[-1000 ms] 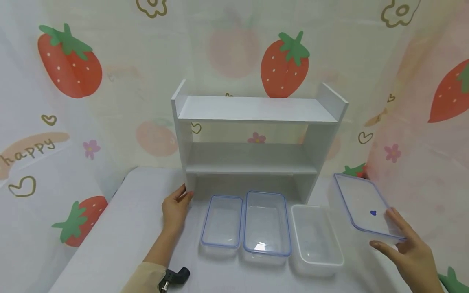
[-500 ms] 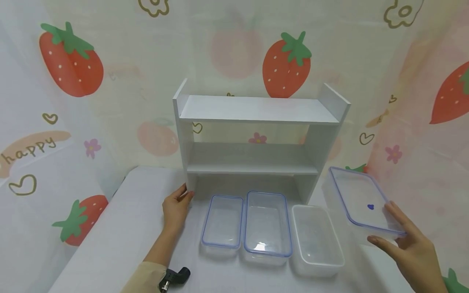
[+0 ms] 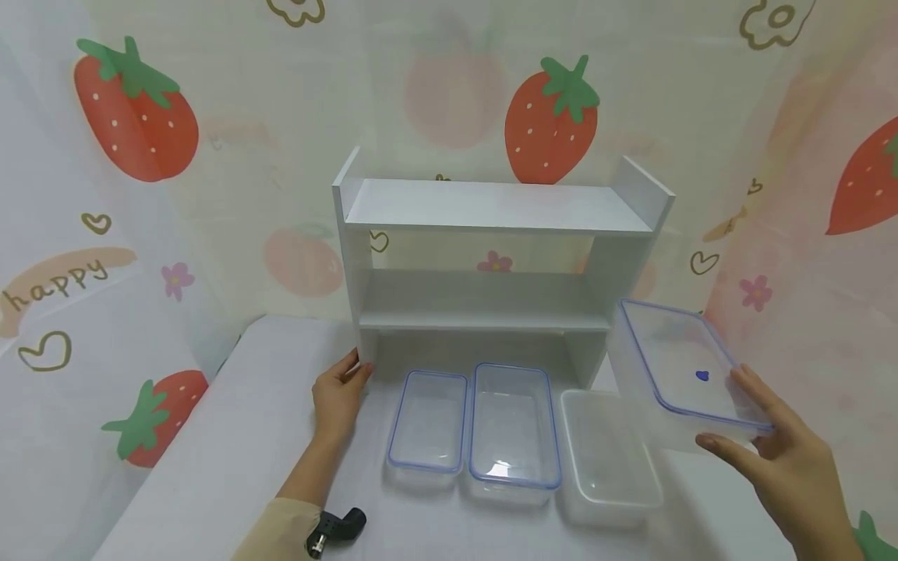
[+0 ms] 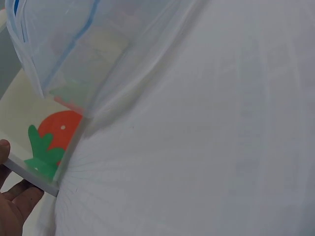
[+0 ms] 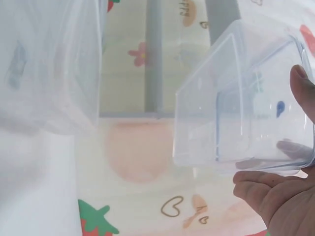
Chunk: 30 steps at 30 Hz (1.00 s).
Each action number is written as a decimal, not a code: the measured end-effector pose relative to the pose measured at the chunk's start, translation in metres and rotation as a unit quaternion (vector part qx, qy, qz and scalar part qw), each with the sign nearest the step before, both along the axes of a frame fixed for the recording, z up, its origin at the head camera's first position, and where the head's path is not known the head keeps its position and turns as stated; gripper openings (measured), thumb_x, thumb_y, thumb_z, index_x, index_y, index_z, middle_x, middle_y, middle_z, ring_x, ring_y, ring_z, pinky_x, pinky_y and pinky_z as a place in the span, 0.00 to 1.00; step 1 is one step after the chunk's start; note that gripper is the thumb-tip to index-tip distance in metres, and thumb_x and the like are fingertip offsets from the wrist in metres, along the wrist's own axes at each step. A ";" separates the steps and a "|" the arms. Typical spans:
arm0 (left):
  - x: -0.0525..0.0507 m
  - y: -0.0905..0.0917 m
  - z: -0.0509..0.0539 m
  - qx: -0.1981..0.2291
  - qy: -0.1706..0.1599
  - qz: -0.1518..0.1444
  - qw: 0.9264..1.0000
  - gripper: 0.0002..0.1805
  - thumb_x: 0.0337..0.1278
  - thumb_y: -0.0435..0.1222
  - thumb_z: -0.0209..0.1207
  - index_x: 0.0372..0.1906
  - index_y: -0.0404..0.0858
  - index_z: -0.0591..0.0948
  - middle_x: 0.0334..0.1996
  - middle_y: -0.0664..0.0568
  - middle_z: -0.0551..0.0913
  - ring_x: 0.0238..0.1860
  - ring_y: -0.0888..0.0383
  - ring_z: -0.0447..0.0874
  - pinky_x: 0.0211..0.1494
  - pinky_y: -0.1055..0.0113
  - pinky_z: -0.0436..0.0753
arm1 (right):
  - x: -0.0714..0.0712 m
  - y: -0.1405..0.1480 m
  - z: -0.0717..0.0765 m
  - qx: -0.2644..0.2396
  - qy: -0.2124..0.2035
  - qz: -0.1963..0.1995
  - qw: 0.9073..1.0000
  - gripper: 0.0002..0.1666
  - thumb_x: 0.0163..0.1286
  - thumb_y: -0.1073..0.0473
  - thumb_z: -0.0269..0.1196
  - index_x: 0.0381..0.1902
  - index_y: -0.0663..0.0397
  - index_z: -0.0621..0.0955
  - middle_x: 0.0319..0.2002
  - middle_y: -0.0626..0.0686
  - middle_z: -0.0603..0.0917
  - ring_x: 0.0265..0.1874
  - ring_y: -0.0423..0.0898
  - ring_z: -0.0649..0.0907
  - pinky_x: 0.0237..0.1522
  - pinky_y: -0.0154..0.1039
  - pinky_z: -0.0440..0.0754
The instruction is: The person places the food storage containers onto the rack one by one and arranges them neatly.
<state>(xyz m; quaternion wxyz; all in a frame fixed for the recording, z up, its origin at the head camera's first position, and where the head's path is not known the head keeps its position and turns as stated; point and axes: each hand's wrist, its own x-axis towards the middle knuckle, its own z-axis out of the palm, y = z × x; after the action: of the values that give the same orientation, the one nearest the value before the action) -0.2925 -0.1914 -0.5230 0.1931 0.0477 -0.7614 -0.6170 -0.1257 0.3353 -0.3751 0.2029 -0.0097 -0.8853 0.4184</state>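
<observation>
The blue-marked container (image 3: 684, 362) seems mid-carry: your left hand (image 3: 339, 399) pinches the shelf (image 3: 484, 206); farther right, your right hand (image 3: 786, 460) grips the container above the table (image 3: 273, 374). The next move likely calls for keeping it steady.

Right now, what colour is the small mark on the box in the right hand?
The mark is dark blue; the head view shows it best.

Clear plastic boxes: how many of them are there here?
4: on the table, a left box, a middle box and a white-rimmed box stand side by side; the right hand holds the fourth box to their right.
</observation>
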 end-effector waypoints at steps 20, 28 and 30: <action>0.000 0.000 0.000 0.020 -0.005 -0.002 1.000 0.26 0.65 0.39 0.68 0.66 0.37 0.79 0.63 0.45 0.82 0.58 0.47 0.86 0.47 0.84 0.82 | 0.008 -0.029 0.048 -0.007 0.028 0.002 1.000 0.55 0.57 0.64 0.79 0.78 0.34 0.66 0.76 0.48 0.69 0.50 0.23 0.77 0.43 0.14 0.79; 0.000 0.001 0.001 0.021 -0.005 0.000 1.000 0.26 0.65 0.39 0.69 0.66 0.38 0.80 0.63 0.45 0.82 0.59 0.48 0.85 0.49 0.83 0.82 | 0.007 -0.041 0.067 -0.021 0.059 0.012 0.998 0.56 0.53 0.70 0.79 0.77 0.38 0.69 0.64 0.42 0.77 0.47 0.27 0.80 0.42 0.16 0.81; 0.000 0.001 0.002 0.020 -0.004 0.002 1.000 0.26 0.65 0.39 0.69 0.66 0.37 0.80 0.63 0.44 0.82 0.59 0.47 0.85 0.49 0.82 0.82 | 0.006 -0.043 0.073 -0.019 0.056 0.011 0.998 0.56 0.53 0.69 0.80 0.77 0.38 0.69 0.64 0.44 0.77 0.46 0.26 0.80 0.42 0.16 0.80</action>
<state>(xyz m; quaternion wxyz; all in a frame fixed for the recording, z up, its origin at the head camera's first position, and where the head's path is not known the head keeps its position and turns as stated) -0.2921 -0.1901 -0.5211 0.1900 0.0557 -0.7495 -0.6318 -0.1202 0.2920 -0.3021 0.2479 0.0196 -0.8644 0.4369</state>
